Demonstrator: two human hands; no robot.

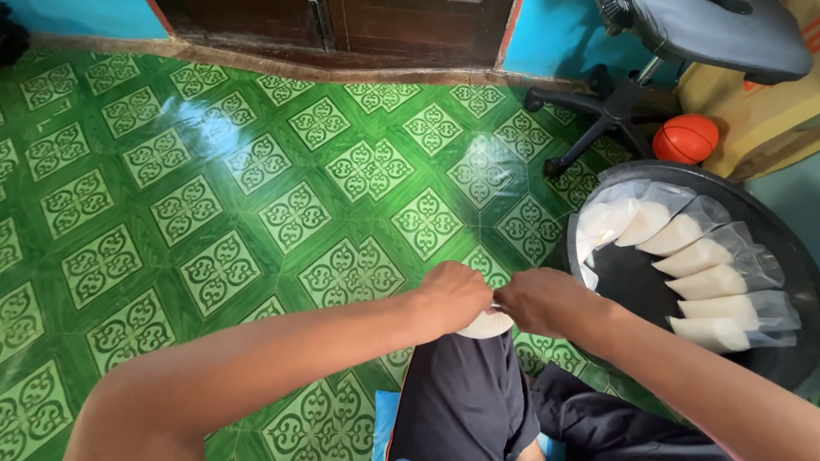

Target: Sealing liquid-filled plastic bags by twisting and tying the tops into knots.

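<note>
Both hands meet just above my knee over a small clear plastic bag of white powder [487, 325]. My left hand [457, 294] is closed on the bag's top from the left. My right hand [538, 300] pinches the same top from the right, and the two hands touch. Only the bag's rounded white bottom shows below the fingers; its neck is hidden. To the right lies a round black tray [636, 286] on the floor, holding several filled bags of white powder [696, 256] laid in a curved row along its rim.
Green patterned floor tiles [256, 213] spread to the left and ahead. At the back right stand an office chair's black wheeled base [598, 115], an orange ball [686, 138] and a brown cardboard box [760, 111]. A dark wooden door [342, 26] is ahead. My dark trouser leg [465, 401] is below.
</note>
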